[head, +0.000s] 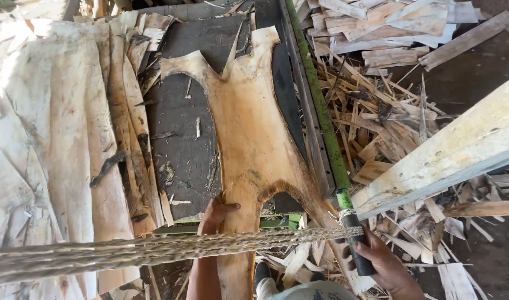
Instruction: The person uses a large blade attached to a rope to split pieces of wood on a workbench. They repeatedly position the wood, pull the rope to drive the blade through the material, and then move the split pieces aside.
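Left hand (216, 214) has its grip clamped on a ragged veneer sheet (249, 128); right hand (385, 265) grips closed around a lever handle (355, 244).

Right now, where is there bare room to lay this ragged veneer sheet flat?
Bare dark conveyor belt lies between the pale stacked veneer sheets and the ragged tan veneer sheet. Right of the green rail, splintered wood scraps crowd the floor.

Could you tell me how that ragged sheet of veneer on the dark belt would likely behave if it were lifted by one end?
The veneer sheet looks thin, so it would probably flex and sag. Its big holes and narrow strips suggest it could tear or snap easily. It seems light: the left hand grips its edge alone, while the right hand holds a black handle.
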